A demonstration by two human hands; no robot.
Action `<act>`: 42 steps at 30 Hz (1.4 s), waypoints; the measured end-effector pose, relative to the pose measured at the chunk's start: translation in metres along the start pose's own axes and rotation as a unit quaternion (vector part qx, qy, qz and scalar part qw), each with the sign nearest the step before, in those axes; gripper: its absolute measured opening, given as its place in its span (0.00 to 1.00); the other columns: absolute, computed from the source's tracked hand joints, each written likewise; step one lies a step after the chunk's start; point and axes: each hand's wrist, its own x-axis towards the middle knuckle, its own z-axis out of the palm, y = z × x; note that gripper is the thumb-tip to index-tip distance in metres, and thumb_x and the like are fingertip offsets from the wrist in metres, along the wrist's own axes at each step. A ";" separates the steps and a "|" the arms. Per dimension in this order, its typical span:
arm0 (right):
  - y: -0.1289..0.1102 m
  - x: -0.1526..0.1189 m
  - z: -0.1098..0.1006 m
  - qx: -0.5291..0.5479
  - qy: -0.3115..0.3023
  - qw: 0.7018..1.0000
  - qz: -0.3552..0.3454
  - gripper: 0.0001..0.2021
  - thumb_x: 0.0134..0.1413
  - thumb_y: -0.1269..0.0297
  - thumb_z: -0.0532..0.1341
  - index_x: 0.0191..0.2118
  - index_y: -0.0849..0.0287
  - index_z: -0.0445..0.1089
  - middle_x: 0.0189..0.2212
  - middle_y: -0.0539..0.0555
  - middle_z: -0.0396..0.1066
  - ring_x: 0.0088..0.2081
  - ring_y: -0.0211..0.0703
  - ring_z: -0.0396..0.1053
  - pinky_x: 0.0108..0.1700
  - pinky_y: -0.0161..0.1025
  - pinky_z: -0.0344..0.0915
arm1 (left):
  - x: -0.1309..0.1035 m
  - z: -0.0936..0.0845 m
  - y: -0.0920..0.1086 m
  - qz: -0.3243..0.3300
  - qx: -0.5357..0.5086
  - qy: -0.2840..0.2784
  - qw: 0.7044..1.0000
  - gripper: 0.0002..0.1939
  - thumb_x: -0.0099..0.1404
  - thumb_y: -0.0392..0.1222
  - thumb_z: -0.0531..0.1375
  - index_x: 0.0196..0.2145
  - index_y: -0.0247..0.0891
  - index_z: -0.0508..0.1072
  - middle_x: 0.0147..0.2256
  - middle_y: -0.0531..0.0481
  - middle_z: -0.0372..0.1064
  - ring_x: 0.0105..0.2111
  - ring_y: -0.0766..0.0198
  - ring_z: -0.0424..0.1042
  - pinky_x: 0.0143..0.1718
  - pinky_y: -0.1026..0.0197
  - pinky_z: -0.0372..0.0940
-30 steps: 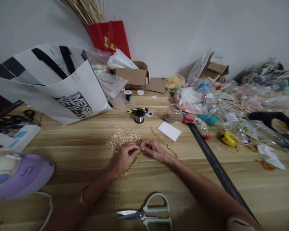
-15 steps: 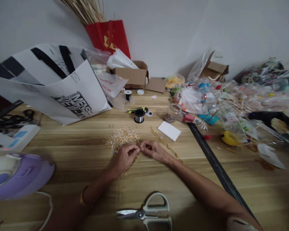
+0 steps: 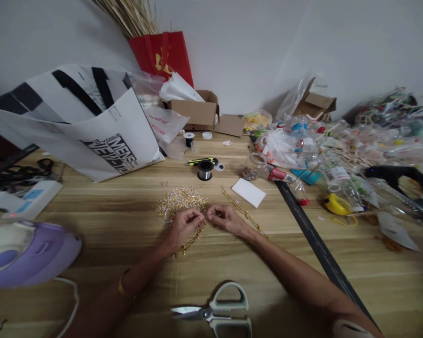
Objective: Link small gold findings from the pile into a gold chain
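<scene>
My left hand [image 3: 186, 226] and my right hand [image 3: 226, 219] meet fingertip to fingertip over the table, each closed in a pinch. What lies between the fingertips is too small to make out. A gold beaded strand [image 3: 187, 245] trails below my left hand toward the tabletop. Just behind that hand spreads a pile of gold and clear beads [image 3: 178, 201]. A thin gold chain [image 3: 240, 209] lies to the right, passing behind my right wrist. Open-bladed scissors [image 3: 211, 312] with pale handles rest nearer to me.
Beyond the beads stand a wire spool [image 3: 205, 171], a yellow-black cutter [image 3: 197, 162], a white card [image 3: 248, 192] and a bead jar [image 3: 254, 166]. A purple iron [image 3: 38, 256] and a large white bag [image 3: 116, 136] flank the left. Plastic bottles [image 3: 299, 136] crowd the right.
The whole view has shifted slightly. Both hands stay pinched together in nearly the same place, and more of the gold strand shows beneath my left hand.
</scene>
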 end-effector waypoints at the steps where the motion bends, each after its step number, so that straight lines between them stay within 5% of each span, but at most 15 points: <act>1: 0.000 0.000 0.000 -0.004 0.001 1.000 -0.001 0.18 0.53 0.50 0.59 0.30 0.63 0.64 0.22 0.47 0.59 0.23 0.31 0.53 0.25 0.31 0.50 | 0.000 0.000 0.000 -0.002 -0.004 0.000 1.000 0.10 0.58 0.45 0.61 0.26 0.34 0.72 0.22 0.50 0.72 0.23 0.64 0.71 0.27 0.64 0.66; 42: 0.013 0.005 -0.012 -0.087 0.073 0.993 0.006 0.12 0.52 0.57 0.60 0.28 0.61 0.65 0.20 0.46 0.58 0.22 0.32 0.53 0.25 0.32 0.50 | -0.001 0.000 -0.002 0.089 0.043 0.049 0.994 0.07 0.61 0.40 0.56 0.27 0.36 0.70 0.36 0.43 0.75 0.39 0.59 0.73 0.42 0.58 0.66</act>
